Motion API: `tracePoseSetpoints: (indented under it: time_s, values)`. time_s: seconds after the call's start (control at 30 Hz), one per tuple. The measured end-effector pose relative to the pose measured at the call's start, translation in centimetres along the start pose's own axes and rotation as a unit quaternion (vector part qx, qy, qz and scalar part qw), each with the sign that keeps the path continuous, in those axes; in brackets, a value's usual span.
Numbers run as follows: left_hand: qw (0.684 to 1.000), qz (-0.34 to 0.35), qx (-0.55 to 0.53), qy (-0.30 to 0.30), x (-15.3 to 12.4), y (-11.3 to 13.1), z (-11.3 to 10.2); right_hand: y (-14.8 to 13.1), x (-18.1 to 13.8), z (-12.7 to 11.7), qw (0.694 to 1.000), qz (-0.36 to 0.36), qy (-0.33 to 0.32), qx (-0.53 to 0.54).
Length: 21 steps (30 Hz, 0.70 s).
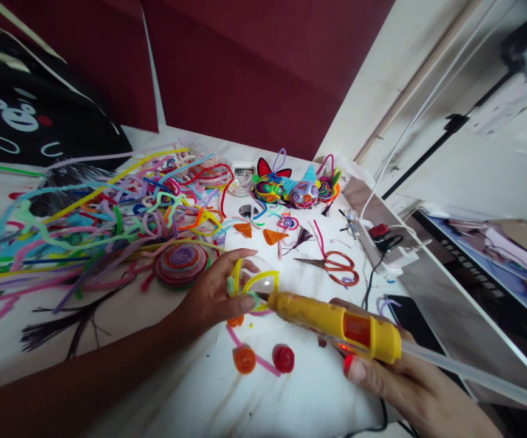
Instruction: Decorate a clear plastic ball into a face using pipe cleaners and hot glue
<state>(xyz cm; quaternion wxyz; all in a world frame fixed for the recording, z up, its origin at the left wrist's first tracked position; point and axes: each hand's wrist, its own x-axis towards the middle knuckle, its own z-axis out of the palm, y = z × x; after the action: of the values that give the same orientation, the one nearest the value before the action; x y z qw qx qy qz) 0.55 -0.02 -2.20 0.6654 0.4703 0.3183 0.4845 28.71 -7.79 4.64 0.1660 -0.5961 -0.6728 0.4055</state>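
Observation:
Between the thumb and fingers of my left hand (222,286) is a clear plastic ball (265,271) with yellow and pale green pipe cleaner strips on it. My right hand (395,377) grips a yellow hot glue gun (331,319), whose nozzle meets or nearly meets the ball's near side. A clear glue stick (473,371) sticks out of the gun's back end. Below the ball lie an orange pipe cleaner coil (245,359), a red coil (284,358) and a pink pipe cleaner (265,364). My right fingers are partly hidden behind the gun.
A tangled heap of pipe cleaners (121,213) covers the left side. Orange-handled scissors (336,266) lie right of centre. Finished colourful ornaments (304,193) stand at the back. A power strip (391,261) with cables runs along the right, and a black bag (39,115) sits back left.

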Motion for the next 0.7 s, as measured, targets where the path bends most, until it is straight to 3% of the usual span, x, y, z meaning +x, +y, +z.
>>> tracePoseSetpoints:
  time_s: [0.3,0.47,0.6,0.7]
  values:
    - [1.0,0.006,0.013,0.002,0.2,0.0,0.0,-1.8,0.4,-0.8,0.998,-0.039,0.006,-0.055]
    - [1.0,0.0,0.003,0.016,0.1,0.2,0.1,-0.7,-0.1,-1.1,0.995,-0.087,-0.002,-0.049]
    - [0.999,-0.013,-0.012,0.031,0.1,0.3,0.3,1.0,-1.3,-1.0,0.995,-0.084,0.035,-0.037]
    - [0.999,-0.014,-0.009,0.049,0.1,0.4,0.4,0.6,-1.2,-1.2,0.986,-0.135,0.094,-0.04]
